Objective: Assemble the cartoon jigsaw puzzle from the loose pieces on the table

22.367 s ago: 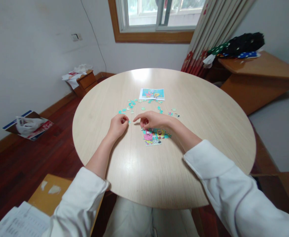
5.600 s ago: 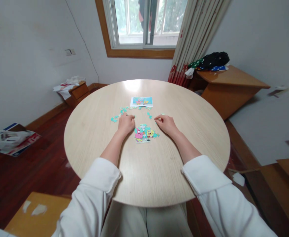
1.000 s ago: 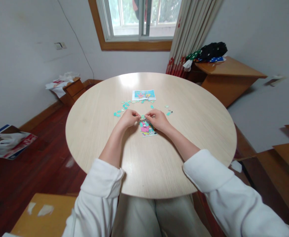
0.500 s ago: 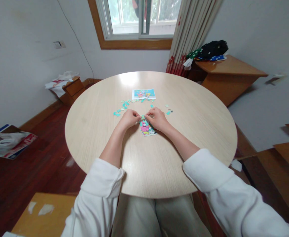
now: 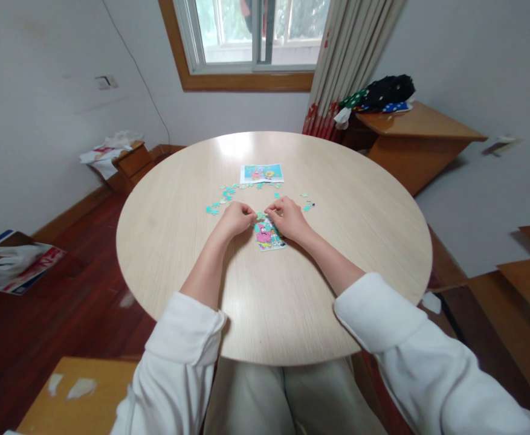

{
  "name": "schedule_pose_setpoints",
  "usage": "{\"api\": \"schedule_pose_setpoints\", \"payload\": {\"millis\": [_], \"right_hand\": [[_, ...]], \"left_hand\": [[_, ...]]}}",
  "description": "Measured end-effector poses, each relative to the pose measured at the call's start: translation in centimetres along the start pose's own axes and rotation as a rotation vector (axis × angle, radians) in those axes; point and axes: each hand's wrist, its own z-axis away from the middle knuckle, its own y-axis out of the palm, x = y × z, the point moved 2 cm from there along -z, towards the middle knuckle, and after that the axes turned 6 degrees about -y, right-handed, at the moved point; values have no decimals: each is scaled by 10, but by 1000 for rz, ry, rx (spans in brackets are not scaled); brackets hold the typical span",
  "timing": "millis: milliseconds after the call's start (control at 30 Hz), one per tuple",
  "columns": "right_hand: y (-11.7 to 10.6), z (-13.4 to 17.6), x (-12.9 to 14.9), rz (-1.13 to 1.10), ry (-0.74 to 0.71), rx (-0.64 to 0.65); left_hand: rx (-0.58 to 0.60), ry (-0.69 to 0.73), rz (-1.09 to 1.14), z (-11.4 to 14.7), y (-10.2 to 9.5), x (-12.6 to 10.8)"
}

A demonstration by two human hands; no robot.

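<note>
A partly joined jigsaw puzzle (image 5: 265,234) with a pink cartoon figure lies on the table in front of me. At its far edge a small green puzzle piece (image 5: 260,215) sits between my two hands. My left hand (image 5: 239,219) has thumb and forefinger pinched at the piece's left side. From the right, my right hand (image 5: 287,216) pinches at its other side, the palm partly covering the puzzle's right part. Just how the fingertips grip the piece is too small to make out.
Loose teal and pale puzzle pieces (image 5: 228,192) lie in an arc beyond my left hand, and a few pieces (image 5: 307,206) lie to the right. Behind them is a printed reference picture (image 5: 261,173). The round table (image 5: 178,241) reaches to my lap.
Both hands stay at the puzzle's far edge, with only a slight shift of the fingers around the green piece. The whole view has moved slightly.
</note>
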Motion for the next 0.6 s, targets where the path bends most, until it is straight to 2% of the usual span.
{"api": "schedule_pose_setpoints", "payload": {"millis": [333, 600], "right_hand": [[5, -1, -3, 4, -21, 15], [5, -1, -1, 39, 0, 31]], "left_hand": [[13, -31, 35, 5, -2, -4], [0, -16, -35, 5, -1, -4]]}}
